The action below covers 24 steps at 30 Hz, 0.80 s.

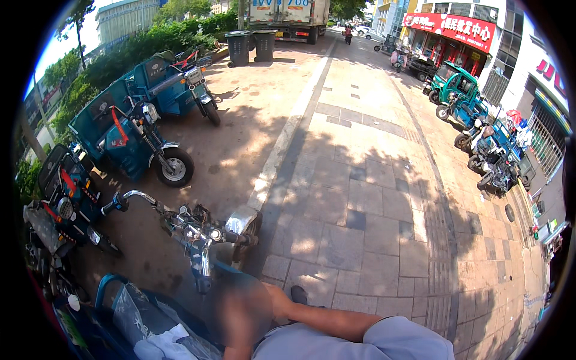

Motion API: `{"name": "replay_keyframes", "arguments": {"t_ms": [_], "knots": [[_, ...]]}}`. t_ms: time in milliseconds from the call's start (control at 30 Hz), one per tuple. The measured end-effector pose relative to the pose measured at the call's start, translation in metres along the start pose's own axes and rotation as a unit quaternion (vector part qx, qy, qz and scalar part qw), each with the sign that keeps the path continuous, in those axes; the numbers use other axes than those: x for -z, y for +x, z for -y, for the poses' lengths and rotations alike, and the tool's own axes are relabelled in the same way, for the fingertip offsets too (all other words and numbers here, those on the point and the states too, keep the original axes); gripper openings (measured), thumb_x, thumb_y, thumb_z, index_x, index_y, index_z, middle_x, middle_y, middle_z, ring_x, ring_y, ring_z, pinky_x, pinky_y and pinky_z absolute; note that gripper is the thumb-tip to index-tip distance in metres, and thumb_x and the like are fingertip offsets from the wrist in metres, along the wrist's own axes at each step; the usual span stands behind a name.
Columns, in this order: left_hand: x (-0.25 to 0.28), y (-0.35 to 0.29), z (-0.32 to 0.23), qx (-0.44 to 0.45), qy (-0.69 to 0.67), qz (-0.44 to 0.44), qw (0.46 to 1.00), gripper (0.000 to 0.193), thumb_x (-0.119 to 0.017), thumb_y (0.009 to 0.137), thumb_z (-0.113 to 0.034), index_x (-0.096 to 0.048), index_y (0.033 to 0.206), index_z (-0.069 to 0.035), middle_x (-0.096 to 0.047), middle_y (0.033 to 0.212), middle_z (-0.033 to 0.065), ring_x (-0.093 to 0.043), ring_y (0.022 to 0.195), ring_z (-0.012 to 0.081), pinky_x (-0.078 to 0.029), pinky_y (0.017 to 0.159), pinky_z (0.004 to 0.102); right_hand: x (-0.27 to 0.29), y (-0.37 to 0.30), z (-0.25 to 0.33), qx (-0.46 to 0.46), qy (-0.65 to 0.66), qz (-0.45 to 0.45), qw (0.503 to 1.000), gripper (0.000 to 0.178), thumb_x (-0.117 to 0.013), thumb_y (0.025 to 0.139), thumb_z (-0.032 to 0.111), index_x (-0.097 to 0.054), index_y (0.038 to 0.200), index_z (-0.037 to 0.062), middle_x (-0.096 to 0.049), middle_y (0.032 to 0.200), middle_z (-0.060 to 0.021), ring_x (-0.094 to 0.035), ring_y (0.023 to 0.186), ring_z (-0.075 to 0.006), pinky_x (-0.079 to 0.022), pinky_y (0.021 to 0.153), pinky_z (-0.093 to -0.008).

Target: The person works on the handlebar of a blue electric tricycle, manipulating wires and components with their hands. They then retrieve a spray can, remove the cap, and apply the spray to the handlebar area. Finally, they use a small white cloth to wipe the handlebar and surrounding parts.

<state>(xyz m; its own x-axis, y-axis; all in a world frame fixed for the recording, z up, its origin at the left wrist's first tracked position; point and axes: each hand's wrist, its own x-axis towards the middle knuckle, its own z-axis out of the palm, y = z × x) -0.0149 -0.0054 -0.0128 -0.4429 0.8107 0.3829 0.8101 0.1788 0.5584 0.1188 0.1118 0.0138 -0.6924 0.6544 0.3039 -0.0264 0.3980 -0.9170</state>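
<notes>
The handlebars (195, 231), nearest at hand, stand ahead and to the left of the person's left hand (238, 312) and right hand (277, 301); both seem best kept close, steady and clear of the near grip (204, 283). The plastic sheet (133, 309) runs off below. Blur hides the left hand; whether either hand's fingers clasp anything cannot be told.

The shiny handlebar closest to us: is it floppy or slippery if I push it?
The handlebar looks like metal tube, so it's probably stiff, not floppy. Its smooth chrome might feel slippery, though the dark grip probably less so. Pushed sideways, it could swing, since it seems joined to the front wheel.
</notes>
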Motion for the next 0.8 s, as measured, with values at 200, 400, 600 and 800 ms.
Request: {"name": "replay_keyframes", "arguments": {"t_ms": [200, 400, 600, 800], "knots": [[0.018, 0.01, -0.02, -0.008, -0.039, 0.016, 0.999, 0.026, -0.056, 0.105, -0.022, -0.063, 0.12, -0.003, -0.067, 0.109, 0.0144, -0.067, 0.1, 0.0299, -0.055, 0.087, 0.0407, -0.003, 0.005, -0.002, -0.144, 0.181, 0.095, 0.968, 0.028, -0.069, 0.098, 0.02, -0.072, 0.12, 0.0021, -0.075, 0.108, -0.0058, -0.071, 0.101, -0.0207, -0.056, 0.089, -0.0348], [0.034, 0.01, -0.025, -0.021, 0.109, 0.059, 0.992, 0.024, -0.057, 0.104, -0.023, -0.065, 0.118, -0.004, -0.067, 0.107, 0.0123, -0.068, 0.097, 0.0273, -0.055, 0.084, 0.0402, 0.002, 0.022, 0.029, -0.332, 0.299, 0.138, 0.884, 0.041, -0.073, 0.095, 0.013, -0.066, 0.134, 0.0013, -0.068, 0.134, -0.0111, -0.068, 0.117, -0.0193, -0.056, 0.097, -0.0352], [0.029, 0.029, -0.037, -0.101, 0.233, 0.084, 0.964, 0.021, -0.058, 0.101, -0.022, -0.069, 0.108, -0.006, -0.068, 0.1, 0.0097, -0.068, 0.092, 0.0257, -0.055, 0.078, 0.039, 0.02, 0.011, 0.005, 0.085, -0.122, 0.076, 0.986, 0.041, -0.074, 0.098, 0.027, -0.067, 0.13, 0.0022, -0.075, 0.114, -0.0051, -0.072, 0.101, -0.0157, -0.057, 0.086, -0.0323], [0.016, 0.016, -0.032, -0.036, 0.058, 0.007, 0.998, 0.021, -0.061, 0.1, -0.023, -0.067, 0.107, -0.005, -0.067, 0.099, 0.01, -0.067, 0.089, 0.0258, -0.054, 0.078, 0.0381, 0.013, 0.015, -0.02, -0.202, 0.267, 0.153, 0.93, 0.039, -0.072, 0.095, 0.017, -0.066, 0.132, 0.0074, -0.072, 0.119, -0.013, -0.071, 0.107, -0.0271, -0.055, 0.094, -0.0357]]}}
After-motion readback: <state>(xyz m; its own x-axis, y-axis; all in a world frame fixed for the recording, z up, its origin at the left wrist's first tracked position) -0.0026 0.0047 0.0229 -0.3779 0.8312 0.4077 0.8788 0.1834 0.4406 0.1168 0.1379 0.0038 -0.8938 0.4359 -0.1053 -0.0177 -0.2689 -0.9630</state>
